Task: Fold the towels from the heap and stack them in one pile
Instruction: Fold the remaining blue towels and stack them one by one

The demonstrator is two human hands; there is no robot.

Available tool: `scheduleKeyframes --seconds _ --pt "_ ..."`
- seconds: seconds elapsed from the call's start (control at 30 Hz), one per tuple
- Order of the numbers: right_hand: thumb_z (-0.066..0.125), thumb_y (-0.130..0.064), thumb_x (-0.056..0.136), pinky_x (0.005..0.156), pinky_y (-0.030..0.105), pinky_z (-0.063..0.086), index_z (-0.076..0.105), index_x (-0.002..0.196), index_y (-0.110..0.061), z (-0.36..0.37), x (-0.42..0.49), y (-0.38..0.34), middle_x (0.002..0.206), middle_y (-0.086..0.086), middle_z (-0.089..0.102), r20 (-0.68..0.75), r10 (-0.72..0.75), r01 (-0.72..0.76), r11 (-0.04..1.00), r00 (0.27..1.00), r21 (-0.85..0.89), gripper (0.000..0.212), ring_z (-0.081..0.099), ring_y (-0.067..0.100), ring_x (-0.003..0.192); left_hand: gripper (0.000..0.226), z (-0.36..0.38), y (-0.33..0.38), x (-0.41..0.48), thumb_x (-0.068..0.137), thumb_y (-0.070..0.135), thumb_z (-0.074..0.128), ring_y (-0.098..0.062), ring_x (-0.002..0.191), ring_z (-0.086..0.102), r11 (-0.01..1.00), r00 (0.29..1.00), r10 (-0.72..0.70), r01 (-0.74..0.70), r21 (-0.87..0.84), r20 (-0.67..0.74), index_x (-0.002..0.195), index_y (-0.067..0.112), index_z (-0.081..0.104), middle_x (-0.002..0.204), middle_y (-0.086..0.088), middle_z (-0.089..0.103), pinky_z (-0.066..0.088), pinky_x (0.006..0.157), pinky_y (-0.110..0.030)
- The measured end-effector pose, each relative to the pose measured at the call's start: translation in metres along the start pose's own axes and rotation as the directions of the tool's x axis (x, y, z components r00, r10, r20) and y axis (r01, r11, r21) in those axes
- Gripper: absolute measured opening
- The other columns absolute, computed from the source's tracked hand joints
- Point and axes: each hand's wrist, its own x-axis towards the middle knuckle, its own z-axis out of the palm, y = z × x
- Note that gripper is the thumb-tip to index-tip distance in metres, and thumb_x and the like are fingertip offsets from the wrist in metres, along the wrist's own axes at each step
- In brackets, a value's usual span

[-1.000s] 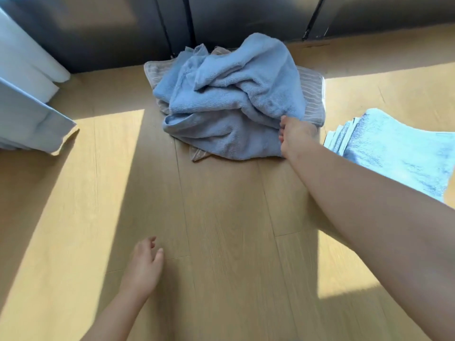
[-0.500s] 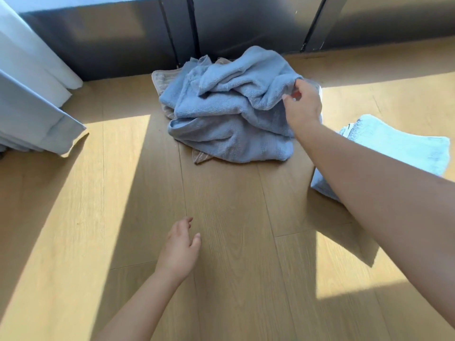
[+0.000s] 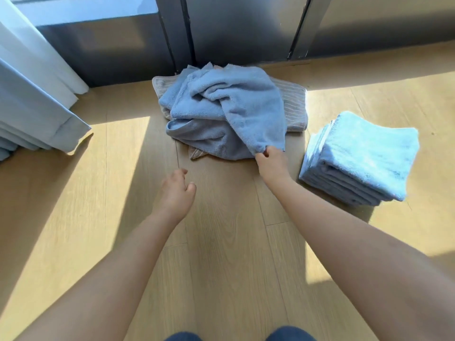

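A heap of crumpled towels (image 3: pixel 197 124) lies on the wooden floor against the window frame, blue ones on top of a beige striped towel (image 3: pixel 294 99). My right hand (image 3: pixel 272 162) pinches the near corner of the top blue towel (image 3: pixel 248 102), which stretches from the heap toward me. My left hand (image 3: pixel 176 193) hovers over the floor just in front of the heap, fingers apart and holding nothing. To the right sits a pile of several folded blue towels (image 3: pixel 362 156).
A white and pale blue curtain (image 3: pixel 37 99) hangs down to the floor at the left. A dark metal window frame (image 3: pixel 246 28) runs along the back. Bright sun patches cross the wooden floor (image 3: pixel 221 267). My knees show at the bottom edge.
My right hand took hold of the top blue towel's corner and pulled it toward me. My left hand moved forward toward the heap. The view shifted, showing the whole folded pile.
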Motion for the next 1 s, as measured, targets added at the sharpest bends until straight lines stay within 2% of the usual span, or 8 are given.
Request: scheduleKeyframes --seconds 0.07,0.13,0.4,0.5,0.6,0.73,0.9,1.0 --pt "0.044 -0.011 0.089 0.046 0.025 0.023 0.034 0.058 -0.013 0.01 -0.027 0.005 0.061 -0.001 0.038 0.039 -0.013 0.011 0.999 0.999 0.039 0.033 0.036 0.017 0.062 0.043 0.006 -0.001 -0.009 0.095 0.02 0.04 -0.029 0.123 0.044 1.0 1.0 0.003 -0.003 0.002 0.01 0.136 0.01 0.036 0.136 -0.012 0.041 0.038 0.104 -0.045" --pt "0.044 -0.009 0.088 0.046 0.022 0.024 0.031 0.056 -0.015 0.022 -0.058 0.012 0.06 -0.003 0.035 0.092 -0.016 0.009 0.997 0.996 0.08 0.035 0.032 0.012 0.055 0.042 0.016 -0.006 -0.024 0.095 0.019 0.041 -0.029 0.123 0.043 1.0 1.0 0.004 -0.004 -0.003 0.02 0.135 0.008 0.037 0.135 -0.013 0.041 0.037 0.104 -0.044" --pt "0.046 -0.011 0.084 0.05 0.022 0.024 0.03 0.054 -0.021 0.068 -0.19 0.077 0.061 -0.008 0.035 0.191 0.117 -0.126 0.991 0.975 0.034 0.036 0.032 0.007 0.054 0.039 0.059 -0.06 -0.107 0.096 0.017 0.04 -0.025 0.126 0.041 1.0 0.997 -0.013 0.011 0.028 0.08 0.132 0.003 0.042 0.134 -0.013 0.045 0.034 0.105 -0.036" --pt "0.046 -0.014 0.081 0.05 0.026 0.021 0.024 0.053 -0.016 0.07 -0.228 0.107 0.056 -0.004 0.03 0.255 0.109 -0.067 0.984 0.961 -0.165 0.035 0.027 0.012 0.054 0.042 0.062 -0.084 -0.138 0.096 0.018 0.039 -0.025 0.126 0.04 0.998 0.994 -0.023 0.018 0.053 0.104 0.135 0.004 0.039 0.135 -0.012 0.045 0.035 0.105 -0.036" --pt "0.044 -0.017 0.081 0.05 0.026 0.016 0.022 0.053 -0.015 0.047 -0.239 0.127 0.055 -0.003 0.026 0.303 0.091 0.055 0.897 0.949 -0.44 0.036 0.024 0.013 0.053 0.043 0.054 -0.101 -0.153 0.095 0.018 0.039 -0.026 0.126 0.041 0.996 0.996 -0.027 0.02 0.086 0.081 0.136 0.004 0.038 0.136 -0.013 0.044 0.036 0.105 -0.037" --pt "0.042 -0.019 0.085 0.07 0.029 0.027 0.027 0.056 -0.019 0.008 -0.238 0.144 0.06 -0.008 0.031 0.232 0.158 0.009 0.808 0.96 -0.589 0.032 0.039 0.02 0.077 0.042 0.041 -0.105 -0.162 0.095 0.017 0.039 -0.028 0.124 0.043 0.991 0.999 -0.039 0.035 0.127 0.031 0.135 0.003 0.04 0.134 -0.015 0.047 0.037 0.103 -0.038" --pt "0.043 -0.016 0.083 0.069 0.029 0.03 0.03 0.055 -0.018 -0.007 -0.228 0.158 0.062 -0.006 0.037 0.15 0.143 -0.036 0.83 0.978 -0.557 0.031 0.042 0.02 0.078 0.043 0.044 -0.092 -0.154 0.095 0.019 0.039 -0.027 0.126 0.042 0.975 0.999 -0.001 -0.01 0.223 0.047 0.136 0.005 0.039 0.136 -0.013 0.046 0.035 0.103 -0.036" --pt "0.047 -0.01 0.082 0.061 0.03 0.03 0.03 0.055 -0.019 -0.004 -0.222 0.165 0.064 -0.004 0.038 0.147 0.143 -0.088 0.941 0.979 -0.328 0.033 0.042 0.02 0.074 0.043 0.049 -0.083 -0.145 0.094 0.019 0.039 -0.025 0.127 0.04 0.955 0.996 0.014 -0.038 0.293 0.085 0.135 0.007 0.039 0.137 -0.01 0.045 0.036 0.101 -0.036"
